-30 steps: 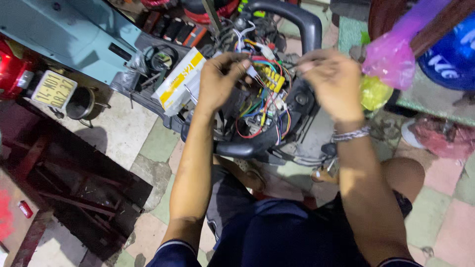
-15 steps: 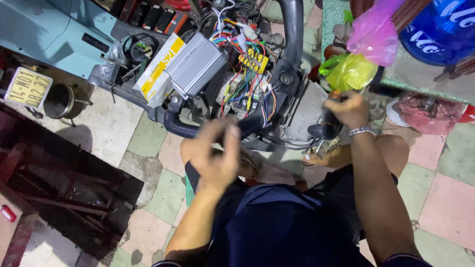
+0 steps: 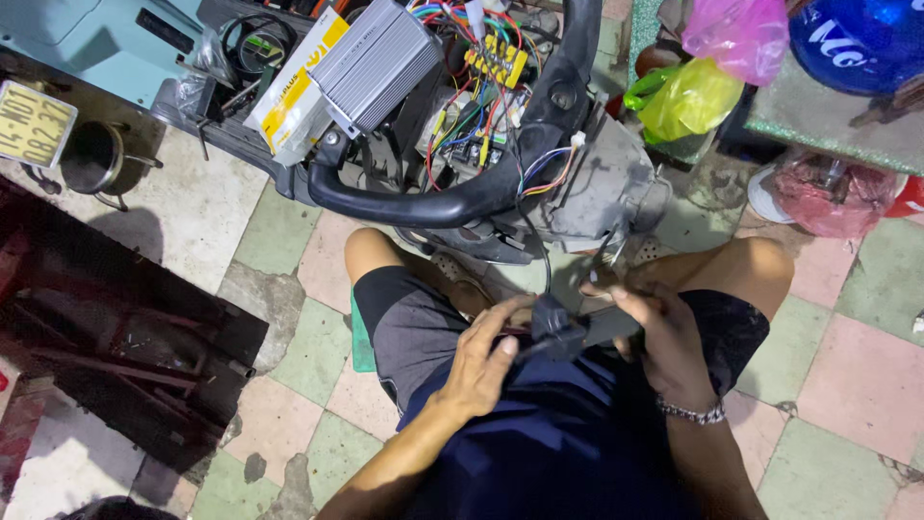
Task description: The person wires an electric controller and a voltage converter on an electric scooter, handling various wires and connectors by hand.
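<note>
Both hands are down in my lap, closed on a small black part (image 3: 556, 325) with a black cable running up from it to the scooter. My left hand (image 3: 481, 361) grips its left side with the thumb on top. My right hand (image 3: 659, 337), with a metal bracelet on the wrist, holds the right side. Above my knees lies the opened rear of a scooter: a black curved grab rail (image 3: 452, 197), a ribbed grey metal controller box (image 3: 375, 63) and a tangle of coloured wires (image 3: 481, 116) with yellow connectors.
A yellow-and-white carton (image 3: 294, 96) lies beside the controller. A dark metal cup (image 3: 91, 154) and a yellow plate (image 3: 34, 120) sit at left, above a dark floor grate (image 3: 115, 337). Pink (image 3: 731, 29) and yellow-green (image 3: 688, 101) plastic bags and a blue container (image 3: 857, 39) are at upper right.
Both hands have left the scooter's wiring and come down to my lap. They now hold the black part between them, and the view has tilted down.
</note>
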